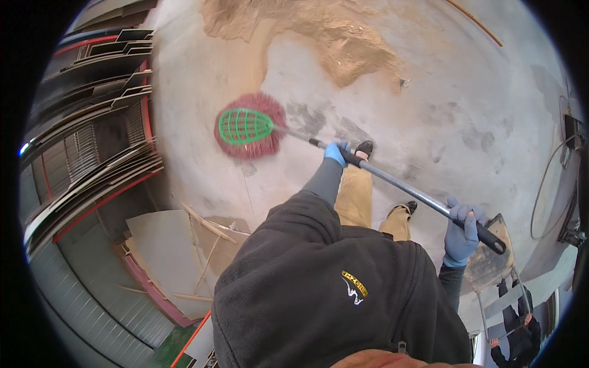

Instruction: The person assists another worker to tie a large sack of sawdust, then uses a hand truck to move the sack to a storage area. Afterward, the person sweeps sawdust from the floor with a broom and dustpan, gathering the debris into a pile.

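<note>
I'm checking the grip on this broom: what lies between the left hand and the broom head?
In the head view, a thin metal shaft and a black collar lie between the broom head and the left hand.

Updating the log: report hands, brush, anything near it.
Left hand and right hand closed on pole. Brush head over floor. Tan powder ahead of it.
</note>
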